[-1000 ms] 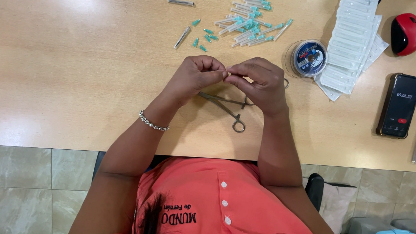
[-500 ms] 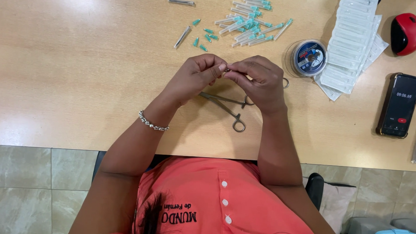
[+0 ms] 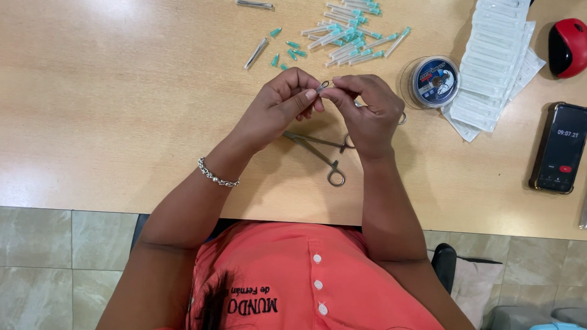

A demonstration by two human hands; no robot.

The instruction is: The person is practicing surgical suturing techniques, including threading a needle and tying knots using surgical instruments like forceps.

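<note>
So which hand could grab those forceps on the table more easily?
Probably the right hand: the ring handles of the forceps lie just under its wrist. The left hand is nearer the tips. Both now pinch a small metal piece.

Forceps (image 3: 320, 153) on table (image 3: 111, 111) under hands; spool (image 3: 434, 81) right.

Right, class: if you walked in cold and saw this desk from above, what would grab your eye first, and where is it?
First, the left hand and right hand, fingertips pinched together over a tiny metal piece at the table's middle. Just below them lie metal forceps. Behind, a scatter of teal-capped needles, and at the far right a red round object above a dark phone.
</note>
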